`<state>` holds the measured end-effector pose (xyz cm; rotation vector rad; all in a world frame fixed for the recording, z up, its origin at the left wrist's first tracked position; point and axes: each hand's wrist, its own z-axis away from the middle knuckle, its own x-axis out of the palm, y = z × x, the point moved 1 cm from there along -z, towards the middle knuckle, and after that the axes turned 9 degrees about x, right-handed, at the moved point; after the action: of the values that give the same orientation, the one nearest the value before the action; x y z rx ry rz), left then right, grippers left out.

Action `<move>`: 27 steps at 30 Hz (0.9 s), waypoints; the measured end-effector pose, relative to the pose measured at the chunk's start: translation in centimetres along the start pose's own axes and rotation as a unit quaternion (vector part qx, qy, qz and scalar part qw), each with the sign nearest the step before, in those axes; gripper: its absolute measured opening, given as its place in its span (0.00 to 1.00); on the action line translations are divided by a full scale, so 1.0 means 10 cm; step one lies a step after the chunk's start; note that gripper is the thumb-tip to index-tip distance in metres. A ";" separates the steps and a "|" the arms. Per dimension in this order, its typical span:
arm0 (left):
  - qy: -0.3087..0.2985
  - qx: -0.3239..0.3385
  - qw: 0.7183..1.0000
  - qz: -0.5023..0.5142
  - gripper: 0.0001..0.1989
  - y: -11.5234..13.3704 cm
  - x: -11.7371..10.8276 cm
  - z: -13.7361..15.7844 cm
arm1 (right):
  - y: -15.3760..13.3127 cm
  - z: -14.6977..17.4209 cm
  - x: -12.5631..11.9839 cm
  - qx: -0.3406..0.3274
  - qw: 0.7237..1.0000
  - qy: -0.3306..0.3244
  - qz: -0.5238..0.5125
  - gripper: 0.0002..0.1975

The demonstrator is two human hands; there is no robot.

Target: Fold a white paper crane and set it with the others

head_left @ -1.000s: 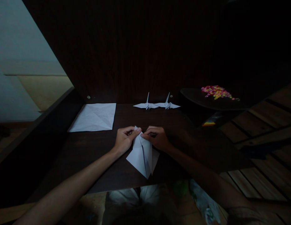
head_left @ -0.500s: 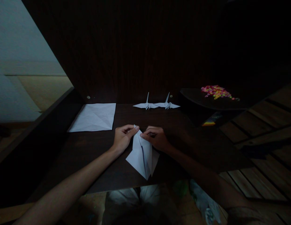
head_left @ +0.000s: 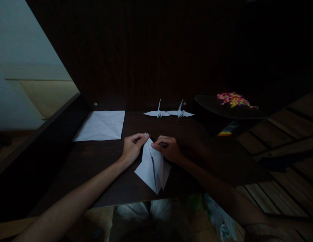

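A partly folded sheet of white paper [head_left: 151, 168] hangs between my two hands over the dark desk, its pointed lower corner toward me. A dark slit runs down its middle between the folds. My left hand [head_left: 132, 146] pinches the narrow top tip between thumb and fingers. On the right upper edge, my right hand [head_left: 168, 148] has its thumb against the paper and its fingers curled behind. Beyond them stand two white paper cranes [head_left: 159, 113], side by side with wings touching. A creased white paper square [head_left: 102, 126] lies flat at the left.
Small colourful pieces [head_left: 234, 99] are heaped on a dark curved shelf [head_left: 211, 106] at the right. A dark side panel [head_left: 37, 151] bounds the desk [head_left: 103, 188] at left, and a tall dark board rises behind. A plastic bag [head_left: 219, 215] lies below at right.
Both hands keep their pinch on the folded paper. Its lower part has shifted very slightly left; otherwise the scene looks the same.
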<state>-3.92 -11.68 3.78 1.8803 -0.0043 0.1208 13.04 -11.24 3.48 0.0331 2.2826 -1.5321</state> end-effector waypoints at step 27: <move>-0.049 0.014 0.999 -0.006 0.14 0.07 -0.01 -0.01 | -0.01 0.02 0.00 -0.004 1.000 0.014 -0.014 0.12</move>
<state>-4.10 -11.78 4.49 1.9122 -0.0594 0.0199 13.04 -11.42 3.51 0.0211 2.3192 -1.5460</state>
